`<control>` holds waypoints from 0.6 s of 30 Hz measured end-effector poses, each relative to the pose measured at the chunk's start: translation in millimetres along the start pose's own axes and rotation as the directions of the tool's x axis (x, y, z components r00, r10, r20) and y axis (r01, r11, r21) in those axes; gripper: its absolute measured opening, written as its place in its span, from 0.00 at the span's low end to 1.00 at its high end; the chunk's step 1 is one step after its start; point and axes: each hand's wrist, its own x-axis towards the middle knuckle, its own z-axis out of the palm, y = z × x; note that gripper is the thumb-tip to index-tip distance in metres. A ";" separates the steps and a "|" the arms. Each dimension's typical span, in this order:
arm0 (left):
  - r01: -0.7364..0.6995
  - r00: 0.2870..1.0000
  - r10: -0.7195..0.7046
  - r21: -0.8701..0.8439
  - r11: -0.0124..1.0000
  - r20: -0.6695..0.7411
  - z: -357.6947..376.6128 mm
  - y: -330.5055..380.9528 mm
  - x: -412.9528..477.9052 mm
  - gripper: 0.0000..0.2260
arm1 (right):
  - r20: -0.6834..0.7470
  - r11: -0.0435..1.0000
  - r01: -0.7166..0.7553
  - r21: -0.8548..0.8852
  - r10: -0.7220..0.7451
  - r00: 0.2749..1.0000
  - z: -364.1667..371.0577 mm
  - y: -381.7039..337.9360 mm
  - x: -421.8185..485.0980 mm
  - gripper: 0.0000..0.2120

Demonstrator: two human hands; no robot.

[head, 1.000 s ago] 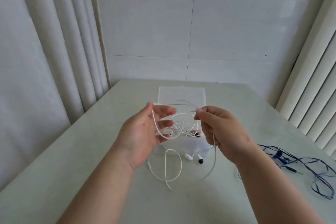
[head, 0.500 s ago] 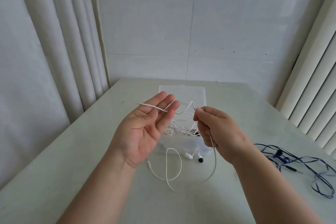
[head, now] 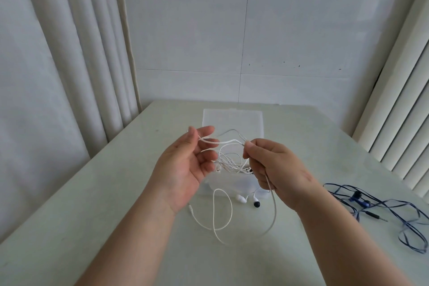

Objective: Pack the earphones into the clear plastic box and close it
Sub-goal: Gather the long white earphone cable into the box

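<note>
White wired earphones (head: 224,213) trail from my hands down onto the table, with two earbuds (head: 248,199) lying in front of the clear plastic box (head: 232,183). The box stands open, its lid (head: 233,121) tipped back behind it, and more white cable lies bunched inside. My left hand (head: 183,169) is palm up above the box, pinching the cable between thumb and fingers. My right hand (head: 274,169) pinches the same cable a short way to the right, and the rest of it runs down out of that fist.
A tangled blue earphone set (head: 371,206) lies on the table at the right. The pale table (head: 92,227) ends at a white wall behind. Curtains hang at the left and vertical blinds at the right.
My left hand has curled its fingers and thumb onto the cable that lay across its straight fingers half a second ago. The right hand stayed in place, still pinching.
</note>
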 end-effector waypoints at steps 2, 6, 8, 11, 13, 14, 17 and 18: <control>0.013 1.000 -0.013 -0.020 1.000 0.021 0.7 0.6 -0.2 0.24 | -0.004 1.000 0.001 -0.018 -0.001 1.000 0.9 0.1 0.1 0.14; 0.033 0.995 -0.016 -0.171 0.985 0.096 -0.9 6.0 -2.9 0.30 | -0.045 1.000 -0.003 -0.009 0.002 0.999 1.5 0.3 0.7 0.14; -0.006 0.983 0.044 -0.206 0.978 0.180 -4.0 5.5 -2.2 0.23 | -0.051 1.000 -0.001 -0.004 0.001 0.999 1.4 0.6 1.1 0.15; -0.036 0.959 0.077 -0.153 0.988 0.271 -8.1 0.1 -0.8 0.28 | -0.040 1.000 0.004 -0.022 -0.005 0.999 3.0 0.4 0.7 0.14; -0.029 0.965 0.051 -0.087 0.996 0.257 -6.8 -2.5 -1.5 0.26 | -0.035 0.999 0.007 -0.052 -0.009 0.999 4.7 0.2 0.0 0.14; -0.023 0.968 0.038 -0.063 0.998 0.249 -5.3 -3.0 -2.4 0.23 | -0.033 0.998 0.010 -0.067 -0.012 0.999 5.3 0.5 -0.3 0.14; -0.031 0.974 0.034 -0.016 0.999 0.222 0.3 -1.7 -5.5 0.07 | -0.012 0.997 0.025 -0.075 -0.026 1.000 5.7 1.2 -0.4 0.14; -0.028 0.976 0.028 -0.005 1.000 0.214 0.9 -1.1 -5.8 0.10 | 0.001 0.997 0.031 -0.069 -0.031 1.000 5.6 1.3 -0.6 0.14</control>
